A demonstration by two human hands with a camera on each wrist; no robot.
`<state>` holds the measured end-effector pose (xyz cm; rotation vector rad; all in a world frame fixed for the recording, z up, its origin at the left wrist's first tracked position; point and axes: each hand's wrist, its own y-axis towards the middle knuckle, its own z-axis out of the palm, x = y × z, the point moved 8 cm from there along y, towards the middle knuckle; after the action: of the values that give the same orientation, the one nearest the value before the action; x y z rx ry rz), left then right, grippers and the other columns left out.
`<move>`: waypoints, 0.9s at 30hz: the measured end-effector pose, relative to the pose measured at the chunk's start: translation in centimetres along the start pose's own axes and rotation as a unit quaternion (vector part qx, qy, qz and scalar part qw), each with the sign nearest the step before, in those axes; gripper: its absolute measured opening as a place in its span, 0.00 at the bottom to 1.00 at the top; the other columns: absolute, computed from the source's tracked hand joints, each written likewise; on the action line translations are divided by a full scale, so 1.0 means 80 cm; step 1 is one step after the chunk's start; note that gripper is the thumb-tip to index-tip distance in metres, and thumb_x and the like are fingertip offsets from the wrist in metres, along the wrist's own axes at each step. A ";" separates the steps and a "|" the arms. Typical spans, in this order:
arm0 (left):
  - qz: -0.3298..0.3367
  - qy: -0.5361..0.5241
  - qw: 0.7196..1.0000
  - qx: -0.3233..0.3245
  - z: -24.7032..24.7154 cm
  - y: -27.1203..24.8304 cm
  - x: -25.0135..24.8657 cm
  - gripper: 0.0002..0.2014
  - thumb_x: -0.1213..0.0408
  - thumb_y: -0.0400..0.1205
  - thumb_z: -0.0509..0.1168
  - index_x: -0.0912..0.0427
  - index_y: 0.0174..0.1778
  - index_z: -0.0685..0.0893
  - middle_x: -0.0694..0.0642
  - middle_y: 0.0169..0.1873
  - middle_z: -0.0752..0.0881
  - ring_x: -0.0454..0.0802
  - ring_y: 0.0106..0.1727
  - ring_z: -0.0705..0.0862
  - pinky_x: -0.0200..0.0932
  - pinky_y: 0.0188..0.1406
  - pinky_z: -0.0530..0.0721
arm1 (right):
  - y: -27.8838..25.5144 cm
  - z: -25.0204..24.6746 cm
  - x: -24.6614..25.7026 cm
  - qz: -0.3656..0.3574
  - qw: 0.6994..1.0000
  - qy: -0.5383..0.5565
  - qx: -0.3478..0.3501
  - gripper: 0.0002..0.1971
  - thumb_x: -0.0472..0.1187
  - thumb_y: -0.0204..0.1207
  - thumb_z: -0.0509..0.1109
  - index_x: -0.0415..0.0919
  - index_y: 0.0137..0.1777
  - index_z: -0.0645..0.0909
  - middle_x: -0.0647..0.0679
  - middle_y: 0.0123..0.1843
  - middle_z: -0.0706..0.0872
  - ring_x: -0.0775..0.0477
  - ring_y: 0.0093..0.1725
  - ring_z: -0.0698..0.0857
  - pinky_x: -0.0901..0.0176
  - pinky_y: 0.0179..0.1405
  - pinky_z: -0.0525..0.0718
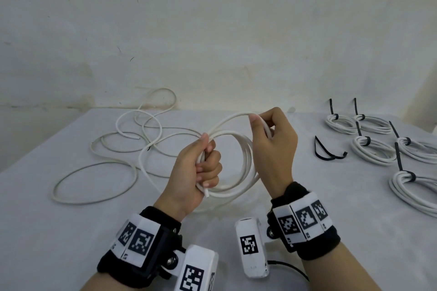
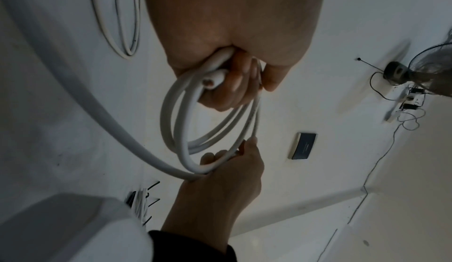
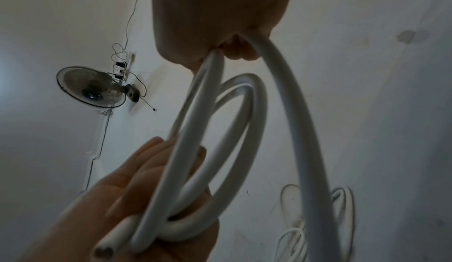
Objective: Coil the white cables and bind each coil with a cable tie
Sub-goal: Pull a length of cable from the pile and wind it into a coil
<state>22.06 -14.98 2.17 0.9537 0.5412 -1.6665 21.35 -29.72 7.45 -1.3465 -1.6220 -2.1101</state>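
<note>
Table (image 1: 307,231) covered in white cloth. Loose white cable (image 1: 132,160) sprawled over left half, trailing to part-made coil (image 1: 246,165) held above table centre. Five bound coils (image 1: 371,149) laid at right, each cinched by black tie. Spare black cable tie (image 1: 328,152) laid just beside them. Coil gripped by left hand (image 1: 201,168), fingers curled round gathered loops, cut end protruding below fist. Next loop pinched by right hand (image 1: 272,142) between thumb and fingertips.

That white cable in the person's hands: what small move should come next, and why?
Probably the right hand should carry the strand it pinches over to the left hand, adding one more loop to the coil held in that grip. Much of the white cable lies loose on the table, so tying seems premature.
</note>
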 end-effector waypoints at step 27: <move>0.172 0.024 0.971 -0.162 -0.036 -0.006 -0.049 0.18 0.62 0.88 0.48 0.54 0.30 0.62 0.46 0.15 0.58 0.40 0.15 0.54 0.32 0.12 0.55 | -0.027 0.053 -0.022 0.244 0.928 0.182 0.214 0.19 0.50 0.87 0.54 0.42 0.56 0.85 0.48 0.33 0.64 0.56 0.20 0.58 0.66 0.17 0.57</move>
<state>22.86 -10.37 3.63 0.7957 0.6194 -1.2033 23.45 -25.99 4.72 -1.0039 -1.3150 -1.4939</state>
